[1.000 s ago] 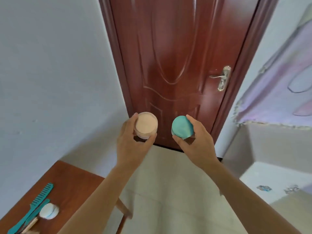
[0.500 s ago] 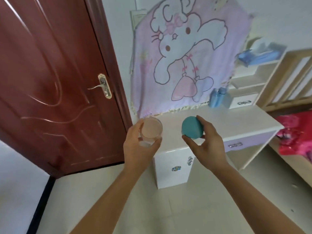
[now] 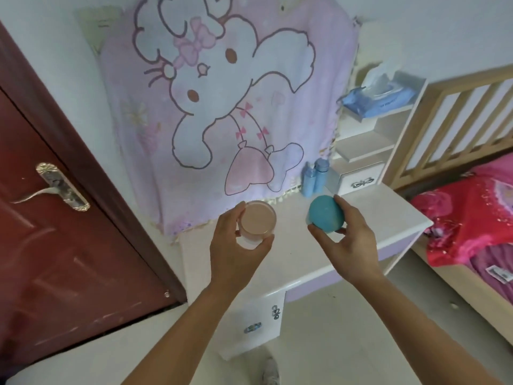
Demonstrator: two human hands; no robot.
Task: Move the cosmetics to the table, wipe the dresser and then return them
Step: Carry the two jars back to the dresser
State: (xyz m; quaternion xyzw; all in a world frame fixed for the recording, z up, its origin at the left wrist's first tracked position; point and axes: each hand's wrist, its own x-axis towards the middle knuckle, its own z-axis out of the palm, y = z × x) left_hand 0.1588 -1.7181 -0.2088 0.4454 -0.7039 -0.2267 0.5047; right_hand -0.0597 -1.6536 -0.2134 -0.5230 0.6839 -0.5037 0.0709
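You hold one cosmetic in each hand above the white dresser (image 3: 374, 215). Your left hand (image 3: 236, 245) wraps a clear jar with a peach lid (image 3: 256, 221), thumb low on its near wall and fingers on the far side. Your right hand (image 3: 348, 243) pinches a teal round container (image 3: 326, 214) between thumb and fingertips, so little of the hand is under it.

That pinch looks like the weaker grip: the teal piece is smooth and rounded, and it could slip and drop onto the dresser top or roll toward its front edge if you tip your wrist while lowering it. Set it down flat before you let go.

Two blue bottles (image 3: 313, 177) stand upright near the back of the top, beside the small drawer unit (image 3: 358, 180). Reach too far back with the right hand and you may knock them over. The hanging cartoon blanket (image 3: 222, 107) drapes onto the rear of the top; a jar set on its fringe would likely sit tilted.
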